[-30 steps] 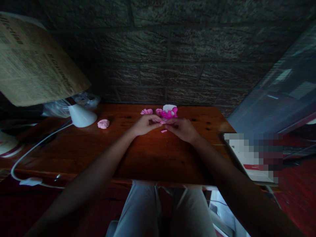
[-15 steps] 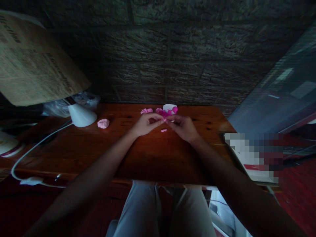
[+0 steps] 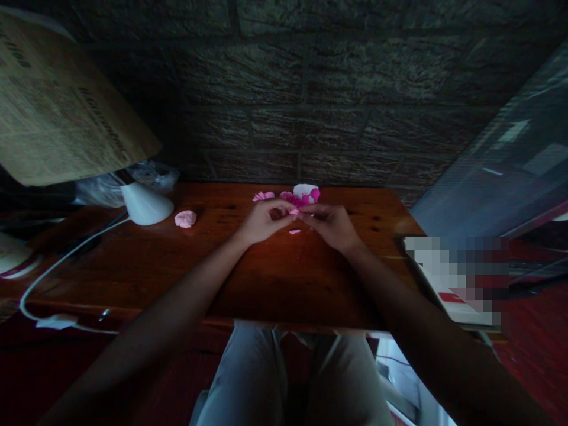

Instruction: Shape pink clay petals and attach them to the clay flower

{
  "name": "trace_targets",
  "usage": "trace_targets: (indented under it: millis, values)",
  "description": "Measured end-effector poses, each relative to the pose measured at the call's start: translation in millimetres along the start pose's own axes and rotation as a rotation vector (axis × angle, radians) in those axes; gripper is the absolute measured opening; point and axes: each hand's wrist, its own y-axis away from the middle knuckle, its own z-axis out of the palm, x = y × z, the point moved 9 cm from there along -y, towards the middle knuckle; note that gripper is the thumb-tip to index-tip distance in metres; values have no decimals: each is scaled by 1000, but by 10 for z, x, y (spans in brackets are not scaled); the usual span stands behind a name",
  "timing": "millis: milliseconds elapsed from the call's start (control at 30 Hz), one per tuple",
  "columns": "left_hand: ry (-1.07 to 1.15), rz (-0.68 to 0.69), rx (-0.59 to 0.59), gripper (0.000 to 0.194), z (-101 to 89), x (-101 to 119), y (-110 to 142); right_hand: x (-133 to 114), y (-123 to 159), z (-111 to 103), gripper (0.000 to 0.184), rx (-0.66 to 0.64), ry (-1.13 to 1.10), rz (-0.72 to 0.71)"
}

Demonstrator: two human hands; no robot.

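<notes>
Between the fingertips of both hands is a small pink piece [image 3: 293, 212], too small to make out in detail. My left hand [image 3: 264, 221] pinches it from the left, and my right hand [image 3: 332, 225] pinches it from the right. Just below them a small pink scrap [image 3: 294, 231] lies on the wooden table [image 3: 284, 284]. Behind the hands sit a light pink flower-like piece [image 3: 263, 196], darker pink pieces [image 3: 286, 196] and a white piece [image 3: 306, 190] with bright magenta rounds [image 3: 315, 194], partly hidden by my fingers. Farther left is a pale pink crumpled lump [image 3: 185, 219].
A lamp with a white base [image 3: 146, 204] and newspaper-print shade [image 3: 75, 106] stands at the left, its white cord [image 3: 66, 260] running to the table's front edge. A clear plastic bag [image 3: 100, 188] lies behind it. A dark stone wall [image 3: 275, 89] backs the table.
The view has tilted down slightly. Both hands stay together, with small finger movements turning the pink piece; more of it shows now. The scrap below stays in place.
</notes>
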Motion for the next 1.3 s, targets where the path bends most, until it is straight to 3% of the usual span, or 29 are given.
trace_targets:
  millis: [233, 600, 767, 900, 1067, 1300]
  values:
    - [28, -3, -20, 14, 44, -8, 8, 3, 10, -26, 18, 50, -60, -11]
    - [47, 2, 2, 9, 84, -17, -26, 47, -8, 42, 20, 38, -185, 74]
    - [-4, -93, 158, 6, -159, -273, -53, -25, 14, -107, 21, 177, -215, 58]
    - [20, -157, 164, 9, -293, -404, -34, -59, 29, -188, 30, 188, -201, 74]
    - [71, -107, 96, 15, -214, -313, -41, 18, 6, -25, 34, 43, -214, 104]
    - [133, -85, -18, 23, -54, -190, -32, 60, -1, -45, 35, 60, -95, 62]
